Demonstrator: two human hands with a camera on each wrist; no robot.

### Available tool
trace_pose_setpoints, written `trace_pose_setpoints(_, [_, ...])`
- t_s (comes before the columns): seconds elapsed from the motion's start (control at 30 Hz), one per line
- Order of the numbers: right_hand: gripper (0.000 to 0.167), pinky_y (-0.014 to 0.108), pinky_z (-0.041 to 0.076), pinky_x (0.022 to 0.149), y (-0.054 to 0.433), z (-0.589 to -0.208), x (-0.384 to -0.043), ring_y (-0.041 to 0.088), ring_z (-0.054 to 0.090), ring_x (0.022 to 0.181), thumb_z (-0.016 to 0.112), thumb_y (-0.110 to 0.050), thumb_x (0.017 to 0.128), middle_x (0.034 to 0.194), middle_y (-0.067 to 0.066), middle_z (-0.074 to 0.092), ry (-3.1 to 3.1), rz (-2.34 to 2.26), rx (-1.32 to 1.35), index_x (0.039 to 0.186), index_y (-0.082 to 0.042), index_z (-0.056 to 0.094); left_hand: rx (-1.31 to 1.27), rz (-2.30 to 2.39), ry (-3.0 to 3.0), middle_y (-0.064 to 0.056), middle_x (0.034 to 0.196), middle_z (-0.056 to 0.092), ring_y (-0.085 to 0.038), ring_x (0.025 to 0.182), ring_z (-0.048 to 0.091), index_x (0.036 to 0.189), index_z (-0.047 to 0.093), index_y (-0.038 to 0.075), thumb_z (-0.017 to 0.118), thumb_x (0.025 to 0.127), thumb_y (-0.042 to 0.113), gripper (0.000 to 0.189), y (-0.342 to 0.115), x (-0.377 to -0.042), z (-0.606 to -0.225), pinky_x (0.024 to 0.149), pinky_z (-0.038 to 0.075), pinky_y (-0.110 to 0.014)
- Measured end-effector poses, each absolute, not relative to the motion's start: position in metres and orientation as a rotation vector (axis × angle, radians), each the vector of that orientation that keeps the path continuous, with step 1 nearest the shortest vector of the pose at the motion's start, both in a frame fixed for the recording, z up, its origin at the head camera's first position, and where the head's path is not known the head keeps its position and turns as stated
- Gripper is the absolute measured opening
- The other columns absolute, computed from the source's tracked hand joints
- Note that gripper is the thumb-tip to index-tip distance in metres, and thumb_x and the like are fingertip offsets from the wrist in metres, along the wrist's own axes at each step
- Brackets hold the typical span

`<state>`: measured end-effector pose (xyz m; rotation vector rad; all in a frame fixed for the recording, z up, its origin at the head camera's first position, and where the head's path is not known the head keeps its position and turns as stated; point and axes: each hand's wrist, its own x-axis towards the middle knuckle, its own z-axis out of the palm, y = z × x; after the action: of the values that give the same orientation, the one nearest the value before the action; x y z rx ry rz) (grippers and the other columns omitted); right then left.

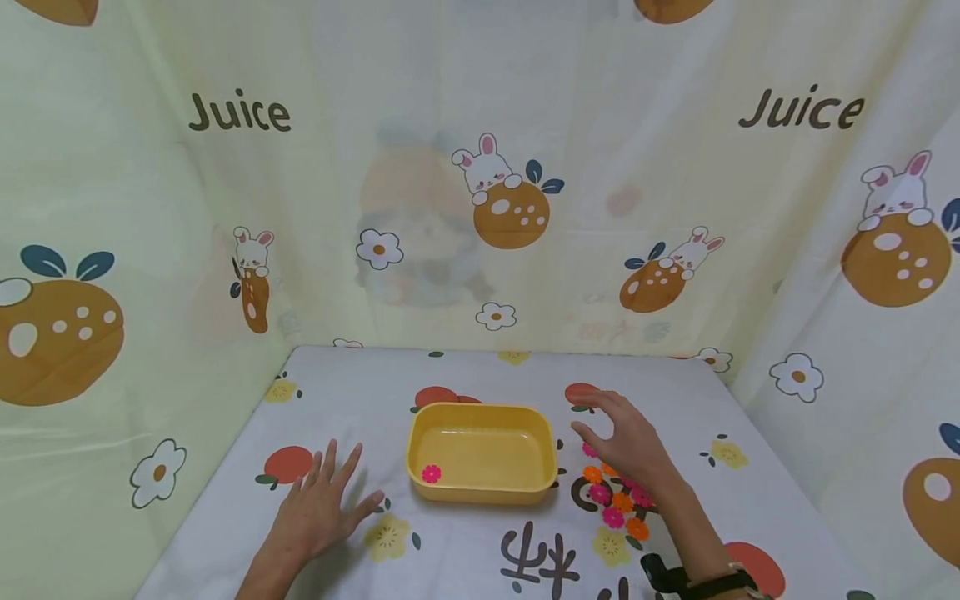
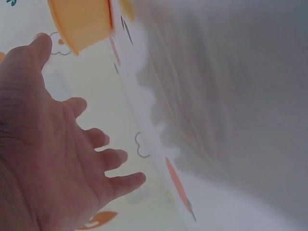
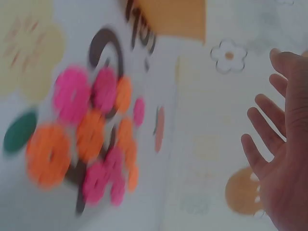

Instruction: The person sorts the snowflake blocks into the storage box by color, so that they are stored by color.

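Observation:
A yellow rectangular tray [image 1: 486, 495] sits mid-table with one pink flower-shaped piece [image 1: 431, 474] in its front left corner. Right of it, several pink and orange flower-shaped pieces [image 1: 622, 502] lie in a loose cluster. Over the far end of that cluster hovers my right hand [image 1: 630, 437], thumb and fingers spread apart and nothing between them. My left hand [image 1: 315, 508], fingers spread, is above the cloth to the left of the tray. Its palm [image 2: 57, 159] is bare in the left wrist view.
A white printed cloth [image 1: 450, 550] with fruit, flowers and dark lettering covers the table. Pale curtains [image 1: 315, 208] with rabbit and fruit prints rise behind and on both sides. A dark band [image 1: 712, 586] circles my right wrist.

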<state>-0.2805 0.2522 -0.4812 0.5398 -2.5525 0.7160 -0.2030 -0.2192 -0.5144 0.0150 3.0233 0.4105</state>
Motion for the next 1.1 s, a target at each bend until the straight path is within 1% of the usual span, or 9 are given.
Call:
trace_pose_setpoints(0.17, [0.047,0.066,0.055,0.104,0.281,-0.490,-0.272,0.041,0.061,0.133,0.086,-0.021,0.094,0.140,0.016,0.068,-2.611,0.688,0.431,0.136,-0.009,0.071,0.022,0.410,3.024,-0.028,0.176,0.018,-0.057,0.159,0.021,0.171,0.031,0.021,0.060,0.097,0.076,0.097,-0.220,-0.203,-0.517,0.121,0.026,-0.078])
trace_pose_setpoints(0.37, [0.046,0.070,0.052,0.104,0.310,-0.507,-0.265,0.045,0.059,0.132,0.085,-0.019,0.094,0.140,0.022,0.067,-2.621,0.719,0.365,0.136,-0.005,0.071,0.030,0.386,3.047,-0.029,0.175,0.021,-0.057,0.158,0.023,0.171,0.033,0.020,0.060,0.097,0.075,0.096,-0.221,-0.203,-0.518,0.120,0.029,-0.078])
trace_pose_setpoints(0.53, [0.045,0.071,0.052,0.103,0.327,-0.520,-0.262,0.045,0.060,0.129,0.086,-0.016,0.093,0.137,0.022,0.068,-2.602,0.715,0.331,0.134,-0.005,0.071,0.014,0.369,3.039,-0.029,0.175,0.021,-0.058,0.158,0.023,0.171,0.033,0.021,0.061,0.096,0.076,0.097,-0.220,-0.203,-0.520,0.119,0.028,-0.079])
trace_pose_setpoints(0.8, [0.043,0.073,0.050,0.103,0.346,-0.533,-0.256,0.048,0.059,0.128,0.084,-0.016,0.094,0.137,0.024,0.067,-2.641,0.705,0.234,0.133,-0.005,0.071,0.015,0.387,3.035,-0.029,0.174,0.022,-0.058,0.157,0.023,0.170,0.034,0.020,0.061,0.096,0.075,0.096,-0.220,-0.203,-0.518,0.119,0.029,-0.079])
trace_pose_setpoints(1.1, [0.041,0.074,0.046,0.108,0.348,-0.544,-0.255,0.049,0.056,0.133,0.081,-0.019,0.097,0.141,0.026,0.064,-2.731,0.751,0.125,0.135,-0.006,0.071,0.012,0.372,3.034,-0.029,0.174,0.022,-0.058,0.157,0.023,0.170,0.034,0.020,0.060,0.095,0.077,0.098,-0.221,-0.203,-0.520,0.119,0.028,-0.079])
